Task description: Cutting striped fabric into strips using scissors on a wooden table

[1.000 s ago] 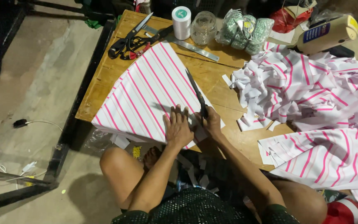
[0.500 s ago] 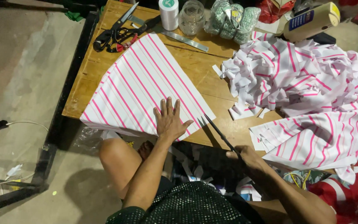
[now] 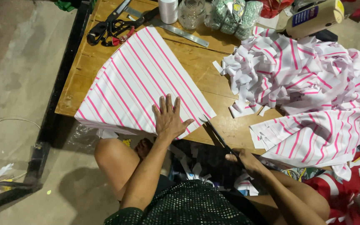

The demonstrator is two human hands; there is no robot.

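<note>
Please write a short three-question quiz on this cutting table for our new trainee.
1. True or false: the left hand lies flat on the striped fabric.
2. What does the right hand hold?
A) a ruler
B) a blade
C) a spool
3. Which side of the table holds the pile of striped scraps, the person's left or right?

Key: 1 true; 2 B, a long dark blade; 3 the right.

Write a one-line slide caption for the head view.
Left hand flat on pink-striped fabric; right hand holds scissors at the wooden table edge.
</note>
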